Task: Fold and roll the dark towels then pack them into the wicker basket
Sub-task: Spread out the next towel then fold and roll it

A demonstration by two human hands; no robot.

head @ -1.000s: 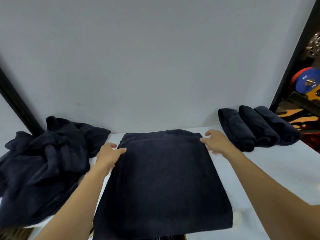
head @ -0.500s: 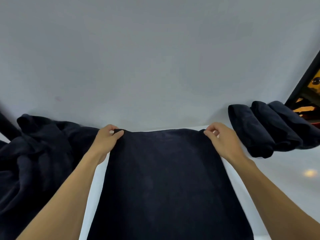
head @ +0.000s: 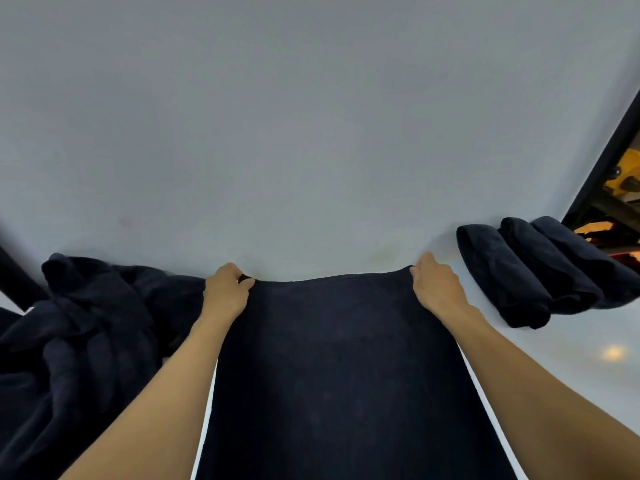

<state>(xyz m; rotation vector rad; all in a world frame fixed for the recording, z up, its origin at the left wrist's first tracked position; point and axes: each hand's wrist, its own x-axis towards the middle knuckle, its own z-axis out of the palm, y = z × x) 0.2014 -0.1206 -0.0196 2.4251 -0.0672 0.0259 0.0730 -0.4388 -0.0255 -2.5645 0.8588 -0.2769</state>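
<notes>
A folded dark navy towel (head: 339, 368) lies flat on the white table, running from the wall toward me. My left hand (head: 227, 292) pinches its far left corner. My right hand (head: 434, 285) grips its far right corner. Both hands are at the towel's far edge, close to the wall. Three rolled dark towels (head: 540, 271) lie side by side at the right. A heap of unfolded dark towels (head: 76, 334) sits at the left. No wicker basket is in view.
A pale grey wall (head: 311, 133) rises directly behind the table. The white table (head: 571, 355) shows to the right of the flat towel. A dark frame edge (head: 609, 147) and yellow equipment lie at the far right.
Both hands moved from the towel's far sides to its far corners and took hold of them. The view has come closer to the wall.
</notes>
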